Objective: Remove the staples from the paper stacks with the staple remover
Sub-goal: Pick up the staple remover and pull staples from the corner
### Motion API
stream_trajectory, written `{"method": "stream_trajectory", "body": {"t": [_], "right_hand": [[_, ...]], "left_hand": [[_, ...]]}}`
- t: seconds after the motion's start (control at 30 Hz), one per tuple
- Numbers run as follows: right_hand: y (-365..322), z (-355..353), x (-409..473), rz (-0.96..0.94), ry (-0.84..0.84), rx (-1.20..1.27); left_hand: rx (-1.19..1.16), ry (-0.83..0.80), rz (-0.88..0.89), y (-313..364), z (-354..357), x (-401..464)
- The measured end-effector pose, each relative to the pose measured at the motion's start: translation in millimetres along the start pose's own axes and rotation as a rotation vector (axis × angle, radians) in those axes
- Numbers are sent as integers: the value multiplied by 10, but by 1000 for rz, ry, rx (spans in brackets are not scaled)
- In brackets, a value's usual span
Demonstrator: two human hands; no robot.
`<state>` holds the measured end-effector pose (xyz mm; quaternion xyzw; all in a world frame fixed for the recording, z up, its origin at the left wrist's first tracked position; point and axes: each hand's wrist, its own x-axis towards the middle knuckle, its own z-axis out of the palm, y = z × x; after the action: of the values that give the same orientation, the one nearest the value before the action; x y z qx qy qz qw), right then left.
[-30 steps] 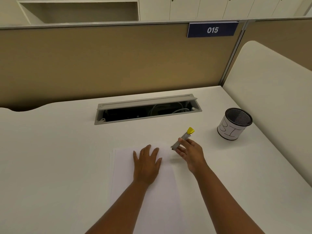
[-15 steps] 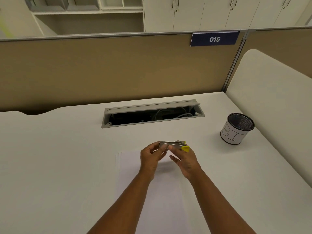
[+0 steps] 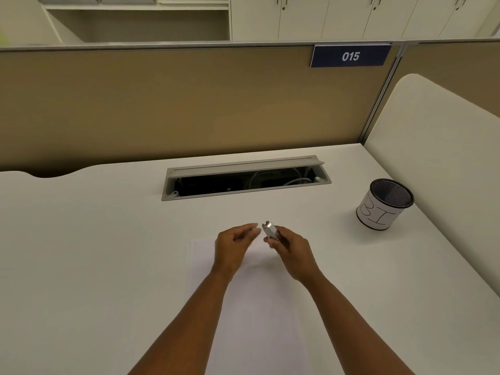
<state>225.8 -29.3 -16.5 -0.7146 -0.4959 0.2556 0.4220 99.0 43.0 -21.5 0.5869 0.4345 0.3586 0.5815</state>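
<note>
A white paper stack (image 3: 251, 299) lies on the white desk in front of me, partly under my forearms. My right hand (image 3: 290, 250) is raised above its top edge and grips a small metal staple remover (image 3: 269, 230), metal end pointing up and away. Its yellow end is hidden in the hand. My left hand (image 3: 234, 246) hovers just left of the tool, fingers loosely curled, its fingertips close to the tool and holding nothing. No staple is visible on the paper.
A black mesh cup with a white label (image 3: 384, 204) stands at the right of the desk (image 3: 94, 253). An open grey cable tray (image 3: 243, 178) with wires inside is set into the desk behind my hands. A tan partition (image 3: 189, 104) closes the back.
My left hand lifted off the paper, touched the tool and let go. My right hand turned the staple remover from flat, yellow end showing, to metal end up.
</note>
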Motion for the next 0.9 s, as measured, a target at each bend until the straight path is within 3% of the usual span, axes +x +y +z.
{"method": "stream_trajectory", "body": {"t": [0.07, 0.17, 0.27, 0.4, 0.53, 0.73, 0.9], "right_hand": [[28, -27, 2, 88, -137, 201], [41, -37, -38, 147, -251, 391], [78, -31, -43, 192, -295, 473], [116, 20, -35, 327, -121, 460], [179, 100, -30, 333, 117, 160], [143, 253, -44, 192, 26, -311], [96, 396, 55, 71, -32, -621]], "left_hand": [[304, -14, 85, -122, -156, 26], [918, -345, 209, -333, -327, 60], [1204, -436, 264, -540, -360, 33], [1244, -233, 208, -621, -228, -125], [1233, -21, 62, -642, 35, -347], [1298, 27, 100, -584, 77, -372], [1294, -92, 154, -585, 55, -346]]}}
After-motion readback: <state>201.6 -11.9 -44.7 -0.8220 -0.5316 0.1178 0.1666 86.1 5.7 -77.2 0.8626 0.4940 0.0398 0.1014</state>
